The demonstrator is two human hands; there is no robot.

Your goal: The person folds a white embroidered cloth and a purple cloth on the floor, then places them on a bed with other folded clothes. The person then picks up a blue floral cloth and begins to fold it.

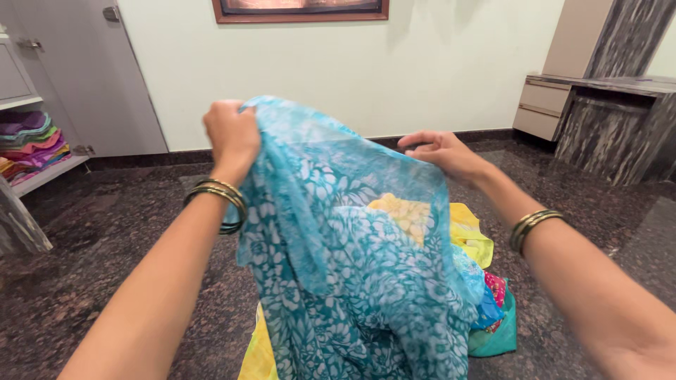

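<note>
Sheer, the teal white-flowered cloth (338,267) hangs from the clenched left hand (231,134) and pinching right hand (440,151).

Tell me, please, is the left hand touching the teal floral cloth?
Touching: the head view shows the left hand closed on the top edge of the teal floral cloth.

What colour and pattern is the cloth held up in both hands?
The cloth is teal blue with a white floral print, seen best in the head view.
</note>
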